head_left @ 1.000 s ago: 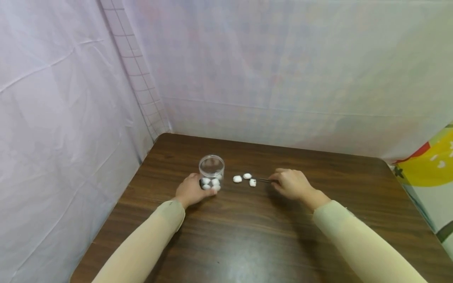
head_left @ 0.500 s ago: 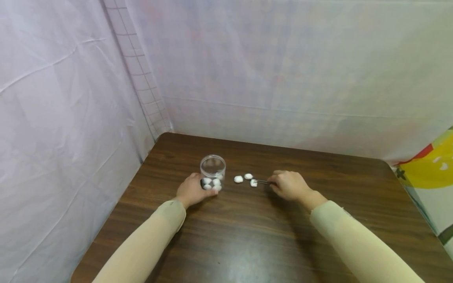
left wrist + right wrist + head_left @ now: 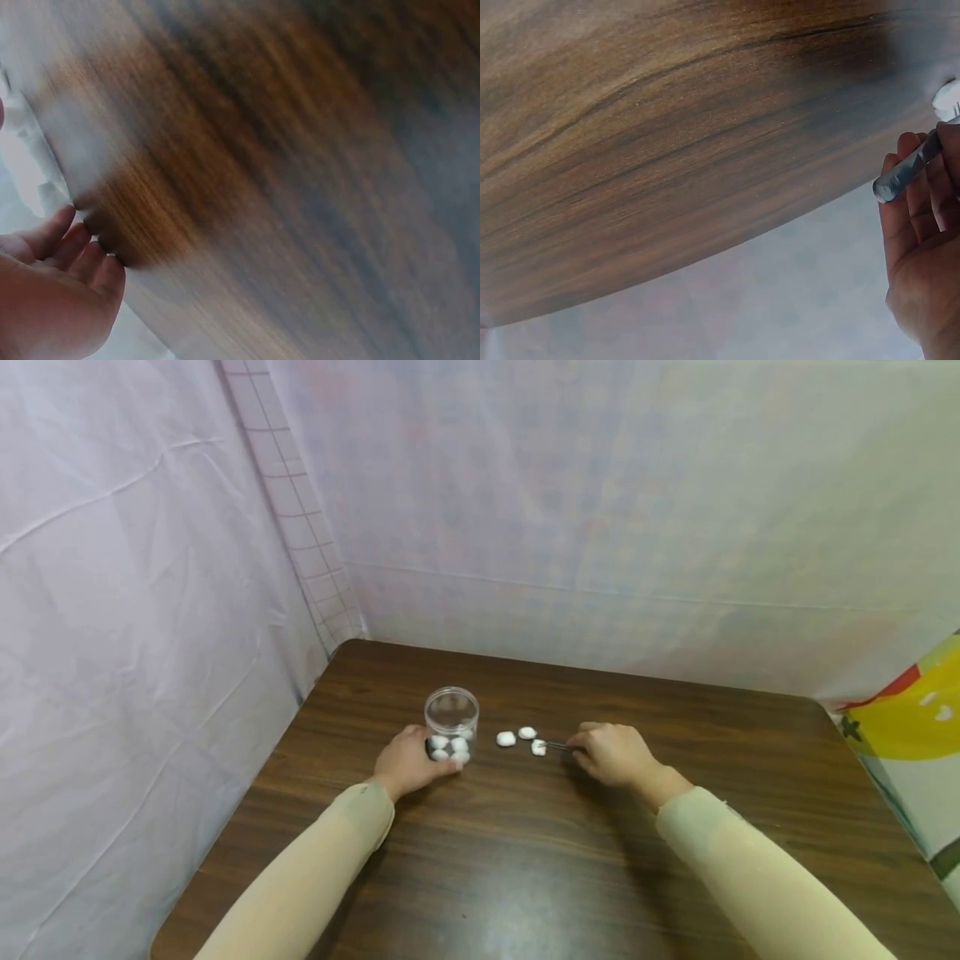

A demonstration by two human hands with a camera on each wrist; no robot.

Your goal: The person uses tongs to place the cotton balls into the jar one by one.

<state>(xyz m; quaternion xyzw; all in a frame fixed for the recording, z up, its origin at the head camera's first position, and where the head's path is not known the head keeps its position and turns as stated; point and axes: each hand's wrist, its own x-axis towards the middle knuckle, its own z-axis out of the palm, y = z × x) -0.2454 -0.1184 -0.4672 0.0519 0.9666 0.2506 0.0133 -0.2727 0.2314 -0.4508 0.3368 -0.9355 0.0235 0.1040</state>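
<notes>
In the head view my left hand (image 3: 408, 763) grips a clear round jar (image 3: 452, 710), thumb along its near side. Several white cotton balls (image 3: 459, 745) lie low in the jar, seen through its wall. My right hand (image 3: 617, 753) pinches metal tweezers (image 3: 558, 746), whose tips are at a cotton ball (image 3: 538, 747) on the table. Two more cotton balls (image 3: 506, 739) lie between it and the jar. The right wrist view has the tweezers (image 3: 907, 174) between the fingers and a cotton ball (image 3: 949, 99) beyond. The left wrist view shows the left hand (image 3: 67, 292) but not the jar.
Everything stands on a brown wood-grain table (image 3: 480, 860). A pale cloth (image 3: 600, 510) hangs behind its far edge, another white cloth (image 3: 120, 652) along the left. A yellow patterned cloth (image 3: 915, 718) shows past the right edge.
The tweezers' tips have shifted slightly, from the edge of the nearest cotton ball to over it. The left hand and the jar stay in place.
</notes>
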